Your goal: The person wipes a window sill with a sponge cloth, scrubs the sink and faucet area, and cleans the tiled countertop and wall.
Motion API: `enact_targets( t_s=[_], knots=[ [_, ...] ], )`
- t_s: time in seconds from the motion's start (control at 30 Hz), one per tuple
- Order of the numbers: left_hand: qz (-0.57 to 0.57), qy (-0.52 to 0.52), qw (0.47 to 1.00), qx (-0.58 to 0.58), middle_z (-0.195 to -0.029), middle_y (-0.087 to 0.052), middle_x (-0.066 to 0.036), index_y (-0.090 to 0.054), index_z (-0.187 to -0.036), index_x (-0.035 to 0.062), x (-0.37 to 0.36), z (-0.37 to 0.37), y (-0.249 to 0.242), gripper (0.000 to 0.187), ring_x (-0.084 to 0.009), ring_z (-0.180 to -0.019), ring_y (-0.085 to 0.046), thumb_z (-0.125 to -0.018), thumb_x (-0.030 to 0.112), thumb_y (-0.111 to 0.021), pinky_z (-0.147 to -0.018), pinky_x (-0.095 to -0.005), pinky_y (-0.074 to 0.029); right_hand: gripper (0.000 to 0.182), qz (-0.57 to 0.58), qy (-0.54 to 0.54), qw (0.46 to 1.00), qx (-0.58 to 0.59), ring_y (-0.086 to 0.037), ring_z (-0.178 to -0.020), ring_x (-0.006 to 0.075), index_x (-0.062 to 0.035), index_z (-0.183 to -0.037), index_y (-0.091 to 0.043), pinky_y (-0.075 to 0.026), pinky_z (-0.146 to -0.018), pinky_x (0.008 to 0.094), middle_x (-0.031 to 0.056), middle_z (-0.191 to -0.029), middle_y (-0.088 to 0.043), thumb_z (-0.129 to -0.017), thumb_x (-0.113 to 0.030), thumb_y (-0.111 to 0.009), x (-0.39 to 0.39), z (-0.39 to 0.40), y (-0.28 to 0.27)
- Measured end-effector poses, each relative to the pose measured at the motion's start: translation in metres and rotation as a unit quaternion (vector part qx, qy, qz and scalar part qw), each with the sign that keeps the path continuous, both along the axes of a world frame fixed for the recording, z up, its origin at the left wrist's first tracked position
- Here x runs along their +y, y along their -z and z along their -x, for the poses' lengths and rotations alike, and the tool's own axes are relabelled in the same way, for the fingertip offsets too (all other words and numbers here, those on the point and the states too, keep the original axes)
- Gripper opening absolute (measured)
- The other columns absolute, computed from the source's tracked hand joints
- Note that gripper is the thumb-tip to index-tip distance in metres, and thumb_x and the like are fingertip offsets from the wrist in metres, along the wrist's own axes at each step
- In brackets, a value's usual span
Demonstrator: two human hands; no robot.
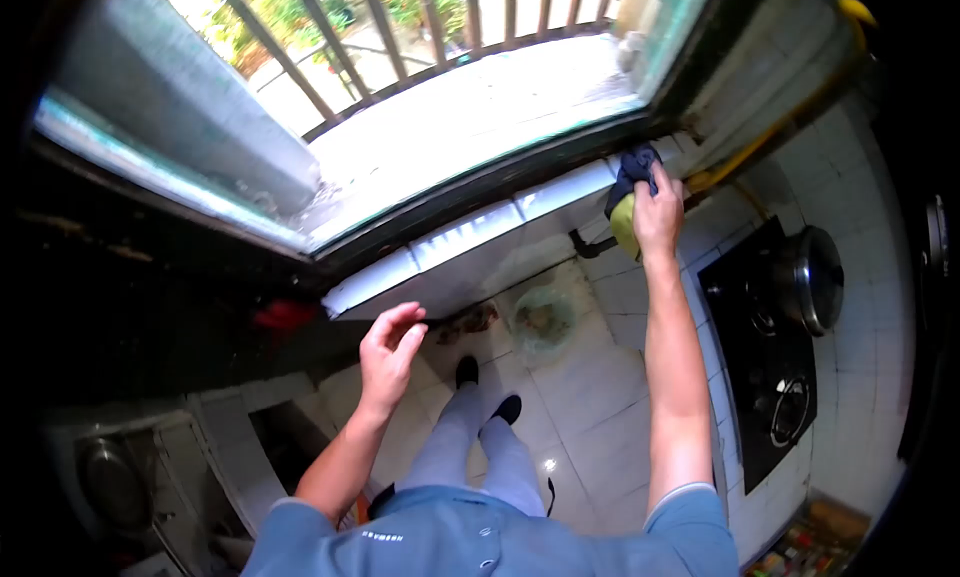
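Note:
My right hand (658, 209) is closed on a cloth (628, 212), dark blue with a yellow-green part hanging below the fingers. The cloth touches the right end of the white tiled window sill (465, 232). Free of any object, my left hand (388, 355) hovers below the sill's left end, its fingers loosely curled and apart. Part of the cloth is hidden behind my right fingers.
At the right, a metal pot (810, 280) stands on a black gas stove (765, 377). A yellow pipe (770, 142) runs along the wall near my right hand. Window bars (400, 37) are ahead; a translucent basin (543, 320) sits on the floor.

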State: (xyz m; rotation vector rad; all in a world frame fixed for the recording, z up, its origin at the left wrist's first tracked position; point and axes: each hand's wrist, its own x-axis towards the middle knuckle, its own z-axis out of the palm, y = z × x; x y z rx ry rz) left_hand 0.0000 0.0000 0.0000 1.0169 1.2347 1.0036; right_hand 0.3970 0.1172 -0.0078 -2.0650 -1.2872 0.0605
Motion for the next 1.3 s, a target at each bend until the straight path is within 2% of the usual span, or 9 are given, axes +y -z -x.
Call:
enact_targets(
  t_s=[0.27, 0.43, 0.5, 0.63, 0.77, 0.97, 1.07, 1.2, 1.3],
  knots=[
    [-0.022, 0.011, 1.0, 0.006, -0.108, -0.063, -0.009, -0.058, -0.116, -0.0015, 0.059, 0.039, -0.009, 0.027, -0.0137, -0.094, -0.06, -0.089, 0.001, -0.059, -0.086, -0.0277, -0.05, 0.041, 0.025, -0.136, 0.989, 0.045, -0.06, -0.066, 0.0284, -0.0061, -0.122, -0.059, -0.056, -0.062, 0.0404, 0.0152, -0.092, -0.048, -0.084, -0.016, -0.053, -0.015, 0.196, -0.02],
    [-0.019, 0.021, 1.0, -0.008, -0.097, -0.062, -0.003, -0.059, -0.105, 0.0004, 0.056, 0.061, -0.006, 0.018, -0.0076, -0.088, -0.058, -0.087, 0.001, -0.062, -0.08, -0.0228, -0.048, 0.035, 0.043, -0.283, 0.953, 0.101, -0.059, -0.069, 0.035, -0.014, -0.113, -0.06, -0.053, -0.065, 0.0439, 0.017, -0.088, -0.048, -0.078, -0.014, -0.06, -0.043, 0.312, -0.035],
    [-0.015, -0.041, 0.999, -0.001, -0.091, -0.061, -0.001, -0.059, -0.099, 0.0016, 0.049, 0.079, 0.001, 0.014, -0.0057, -0.082, -0.056, -0.086, 0.0, -0.063, -0.075, -0.0218, -0.048, 0.036, 0.029, -0.335, 0.923, 0.189, -0.06, -0.069, 0.0328, -0.0141, -0.113, -0.062, -0.053, -0.066, 0.042, 0.0159, -0.088, -0.05, -0.077, -0.013, -0.061, -0.046, 0.328, -0.042],
    [-0.006, 0.002, 1.0, 0.018, -0.093, -0.062, -0.002, -0.061, -0.101, 0.002, 0.037, 0.095, -0.019, 0.014, -0.0067, -0.083, -0.058, -0.086, 0.001, -0.062, -0.076, -0.0219, -0.048, 0.035, -0.047, -0.213, 0.949, 0.229, -0.053, -0.065, 0.0196, -0.008, -0.11, -0.067, -0.049, -0.062, 0.0329, 0.0087, -0.08, -0.051, -0.076, -0.01, -0.06, -0.042, 0.281, -0.06],
    [-0.023, -0.013, 0.999, 0.041, -0.093, -0.064, -0.002, -0.061, -0.112, 0.0003, 0.049, 0.086, -0.024, 0.024, -0.0058, -0.079, -0.058, -0.088, 0.004, -0.062, -0.072, -0.0208, -0.048, 0.028, 0.005, -0.103, 0.993, 0.058, -0.06, -0.069, 0.0313, -0.0094, -0.107, -0.065, -0.051, -0.064, 0.0418, 0.0171, -0.082, -0.054, -0.082, -0.018, -0.054, -0.004, 0.218, -0.07],
    [-0.057, -0.048, 0.993, 0.095, -0.089, -0.06, 0.0, -0.061, -0.11, -0.0021, 0.06, 0.071, -0.029, 0.023, -0.004, -0.074, -0.054, -0.088, 0.005, -0.063, -0.068, -0.0206, -0.048, 0.037, 0.092, -0.4, 0.905, 0.108, -0.061, -0.069, 0.037, -0.0152, -0.115, -0.061, -0.053, -0.066, 0.0467, 0.0172, -0.084, -0.055, -0.078, -0.02, -0.062, -0.045, 0.304, -0.043],
    [-0.113, -0.08, 0.978, 0.153, -0.113, -0.05, -0.008, -0.057, -0.119, 0.0016, 0.055, 0.059, -0.056, 0.043, -0.0139, -0.1, -0.054, -0.082, 0.016, -0.072, -0.081, -0.0258, -0.05, 0.042, 0.096, -0.36, 0.885, 0.28, -0.061, -0.075, 0.036, -0.0103, -0.119, -0.059, -0.052, -0.073, 0.0435, 0.0184, -0.086, -0.055, -0.078, -0.018, -0.061, -0.054, 0.301, -0.058],
    [-0.071, 0.018, 0.996, 0.045, -0.139, -0.038, -0.012, -0.026, -0.145, 0.0078, 0.033, 0.034, -0.043, 0.1, -0.0236, -0.129, -0.038, -0.071, 0.047, -0.08, -0.109, -0.0382, -0.03, 0.047, 0.136, -0.384, 0.805, 0.43, -0.062, -0.087, 0.0259, -0.0029, -0.124, -0.056, -0.05, -0.081, 0.0346, 0.0161, -0.097, -0.061, -0.079, -0.014, -0.063, -0.057, 0.279, -0.052],
    [-0.032, -0.012, 0.999, -0.025, -0.142, -0.036, -0.012, -0.023, -0.146, 0.0073, 0.018, 0.013, -0.037, 0.101, -0.0223, -0.128, -0.04, -0.072, 0.043, -0.08, -0.108, -0.0375, -0.032, 0.048, 0.182, -0.399, 0.72, 0.538, -0.059, -0.103, 0.0161, 0.0017, -0.124, -0.054, -0.047, -0.091, 0.0298, 0.0106, -0.112, -0.062, -0.078, -0.007, -0.065, -0.057, 0.253, -0.06]
  ],
)
